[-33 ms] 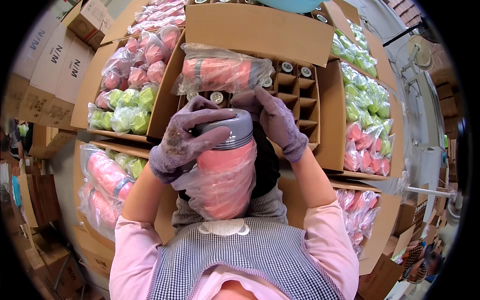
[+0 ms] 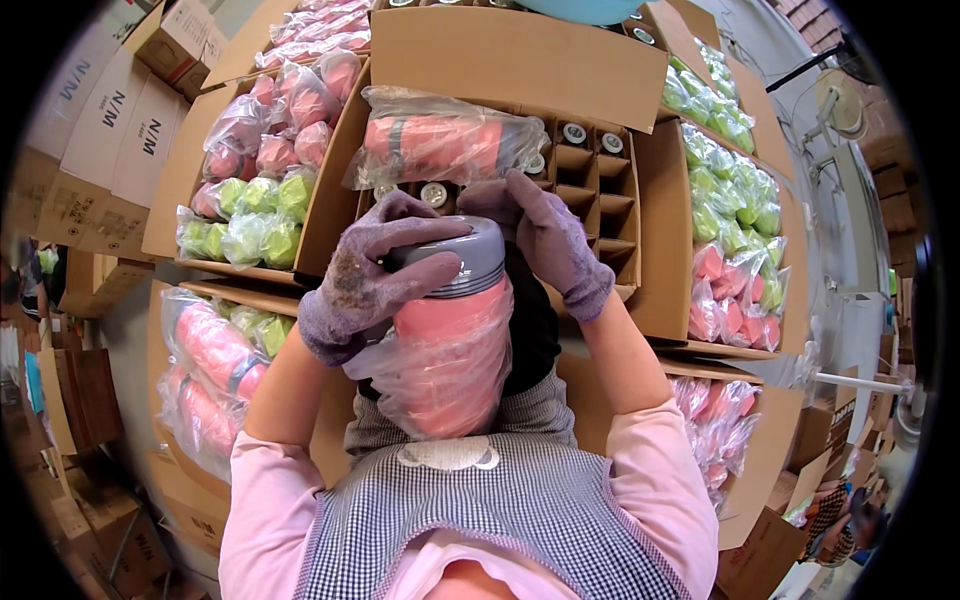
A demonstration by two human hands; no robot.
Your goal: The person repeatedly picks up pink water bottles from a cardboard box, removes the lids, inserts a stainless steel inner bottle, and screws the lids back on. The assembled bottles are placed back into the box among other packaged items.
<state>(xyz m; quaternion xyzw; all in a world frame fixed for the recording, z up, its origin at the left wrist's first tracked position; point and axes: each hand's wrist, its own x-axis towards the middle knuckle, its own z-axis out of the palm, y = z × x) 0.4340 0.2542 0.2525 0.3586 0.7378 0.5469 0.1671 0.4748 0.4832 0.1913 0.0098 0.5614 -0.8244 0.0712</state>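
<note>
A pink insulated flask [image 2: 450, 340] with a grey lid [image 2: 475, 250] stands in front of my body, lid end away from me. Crinkled clear plastic wraps its pink body, leaving the lid bare. My left hand [image 2: 375, 270], in a soiled purple-grey glove, is closed around the left side of the lid, fingers across its top. My right hand [image 2: 545, 225], gloved alike, is beside the lid's far right edge with fingers extended leftward; some fingertips are partly hidden. A second pink flask in a clear bag [image 2: 440, 145] lies just beyond both hands, across a divided carton.
The divided carton [image 2: 632, 220] has cardboard cells, several with silver-topped bottles [image 2: 574, 135]. Open cartons of bagged pink and green items [image 2: 270, 160] flank it left and right [image 2: 735, 210]. More bagged pink flasks [image 2: 205, 370] lie by my left arm. A blue basin [image 2: 580, 8] sits at the far edge.
My right hand has shifted very slightly up and to the left. My left hand and the flask stay in place.
</note>
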